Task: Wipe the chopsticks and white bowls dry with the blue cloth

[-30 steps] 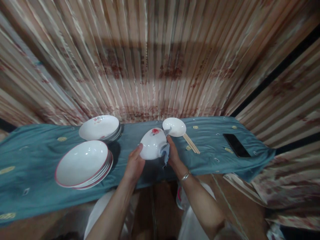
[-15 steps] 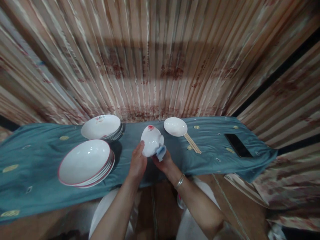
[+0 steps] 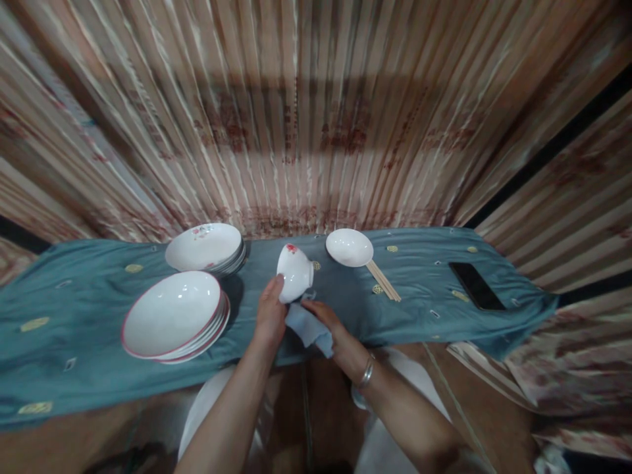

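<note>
A small white bowl [image 3: 296, 275] with a red flower on its side is tipped over in the air above the table. My left hand [image 3: 270, 309] grips its rim, the thumb on the outer wall. My right hand [image 3: 336, 332] holds a light blue cloth [image 3: 309, 327] just below the bowl. The cloth hangs loosely towards me, and part of it lies close under the bowl; whether it touches the bowl I cannot tell. A silver bracelet [image 3: 366, 370] circles my right wrist.
Red-rimmed plates [image 3: 170, 316] are stacked at the left, with flowered plates [image 3: 205, 247] behind. A white bowl [image 3: 349, 247] stands right of centre, beside several chopsticks [image 3: 384, 281]. A black phone [image 3: 476, 286] lies on the teal tablecloth [image 3: 419, 322]. A curtain [image 3: 306, 131] hangs behind.
The bowl has turned so its foot points more to the right. My right hand and the cloth have drawn down from the bowl's foot, and the cloth now hangs more spread out.
</note>
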